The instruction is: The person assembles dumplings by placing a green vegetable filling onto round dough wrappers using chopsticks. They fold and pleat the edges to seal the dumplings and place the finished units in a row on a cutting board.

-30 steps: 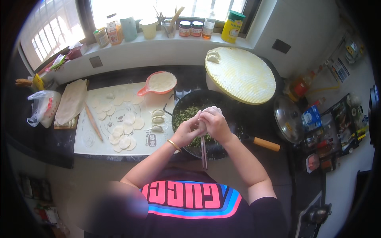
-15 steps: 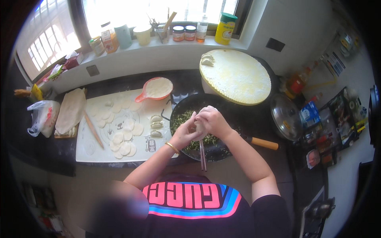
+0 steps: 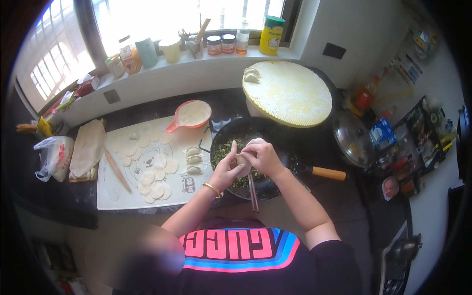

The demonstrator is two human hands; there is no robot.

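Seen from the head camera, a person in a black shirt works at a dark kitchen counter, both hands gathered above a black wok. The left hand, a gold-coloured bangle at its wrist, steadies a pale dough wrapper between its fingers. The right hand closes in from the other side, its fingers bunched narrowly on the wrapper's edge; the exact fingertip contact is too small to tell. The wrapper sits between the 2 hands, over the wok's chopped green filling. A pair of chopsticks juts from the wok toward the person, just below the hands.

To the left, 3 folded dumplings line up on a pale mat, near overlapping dough rounds and a wooden rolling pin. A red scoop filled with flour sits at the mat's far edge. Beyond the wok, more dumplings rest at the left rim of a round yellow tray dusted white. A glass lid stands to the wok's right.
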